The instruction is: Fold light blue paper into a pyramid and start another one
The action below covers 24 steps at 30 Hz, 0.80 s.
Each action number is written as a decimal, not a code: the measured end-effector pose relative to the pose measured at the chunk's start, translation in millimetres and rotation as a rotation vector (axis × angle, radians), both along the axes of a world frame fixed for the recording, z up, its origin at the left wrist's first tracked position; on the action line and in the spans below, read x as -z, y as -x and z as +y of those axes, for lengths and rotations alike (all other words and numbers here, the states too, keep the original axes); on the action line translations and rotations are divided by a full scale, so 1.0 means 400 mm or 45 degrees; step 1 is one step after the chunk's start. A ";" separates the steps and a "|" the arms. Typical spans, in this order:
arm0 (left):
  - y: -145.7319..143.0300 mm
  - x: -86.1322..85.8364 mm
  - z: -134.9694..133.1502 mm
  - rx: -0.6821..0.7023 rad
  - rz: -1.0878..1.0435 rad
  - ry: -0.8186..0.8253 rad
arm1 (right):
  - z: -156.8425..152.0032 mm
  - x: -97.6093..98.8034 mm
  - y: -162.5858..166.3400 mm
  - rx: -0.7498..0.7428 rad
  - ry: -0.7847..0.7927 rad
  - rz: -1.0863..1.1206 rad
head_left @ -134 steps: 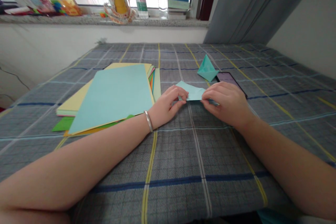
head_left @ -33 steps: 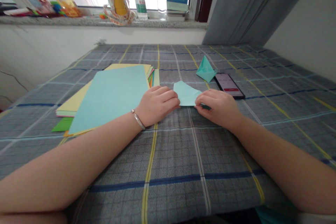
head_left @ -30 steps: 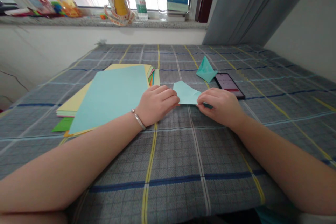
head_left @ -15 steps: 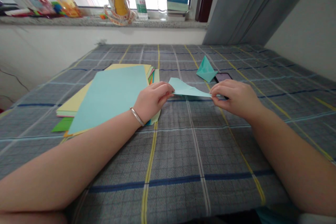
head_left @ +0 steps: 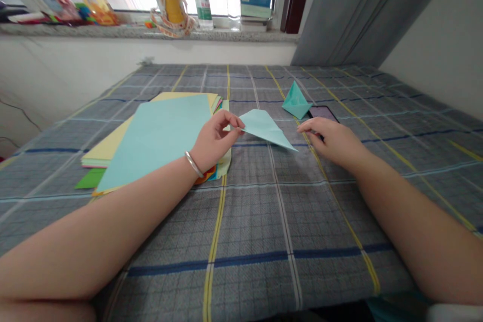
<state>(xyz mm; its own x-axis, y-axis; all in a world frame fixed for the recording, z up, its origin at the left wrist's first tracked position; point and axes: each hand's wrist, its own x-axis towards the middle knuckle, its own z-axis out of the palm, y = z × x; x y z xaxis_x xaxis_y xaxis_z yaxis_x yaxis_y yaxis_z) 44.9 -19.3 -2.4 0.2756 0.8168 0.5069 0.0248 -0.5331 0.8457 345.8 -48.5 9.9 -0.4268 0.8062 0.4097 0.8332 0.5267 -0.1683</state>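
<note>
My left hand (head_left: 219, 138), with a silver bangle at the wrist, pinches the left corner of a folded light-blue sheet of paper (head_left: 266, 128). The paper tapers to a point at its lower right, tilted above the checked cloth. My right hand (head_left: 332, 141) is off the paper, a little to the right of that point. Its fingers are curved, thumb and forefinger apart, with nothing seen between them. Behind it stands a folded turquoise paper shape (head_left: 296, 101), pointed at the top. A dark phone (head_left: 325, 113) lies beside it, partly covered by my right hand.
A stack of coloured paper, topped by a light-blue sheet (head_left: 162, 136), lies at the left under my left forearm. The checked cloth (head_left: 256, 221) covers the surface. On the windowsill (head_left: 132, 31) at the back stand a yellow bottle (head_left: 170, 0), snack bags and boxes (head_left: 256, 0).
My right hand has let go of the paper's right corner. The paper has turned, its point now lower and more of its face showing. My left hand still holds it.
</note>
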 end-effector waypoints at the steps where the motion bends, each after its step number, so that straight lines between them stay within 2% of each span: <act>1: 0.000 -0.003 0.001 0.018 -0.050 0.055 | 0.000 0.005 0.005 0.004 0.020 0.037; 7: -0.003 -0.010 0.002 0.132 -0.260 0.436 | 0.005 0.032 0.031 -0.038 0.162 0.155; 10: -0.009 -0.006 0.001 0.201 -0.279 0.513 | 0.008 0.037 0.039 -0.042 0.218 0.243; 14: -0.014 0.003 0.005 0.270 -0.276 0.515 | 0.006 0.041 0.056 -0.028 0.281 0.437; 18: -0.015 0.010 0.006 0.260 -0.092 0.404 | 0.005 0.047 0.072 -0.005 0.339 0.599; 24: -0.018 0.020 0.002 0.131 0.277 0.227 | 0.007 0.049 0.075 0.037 0.502 0.444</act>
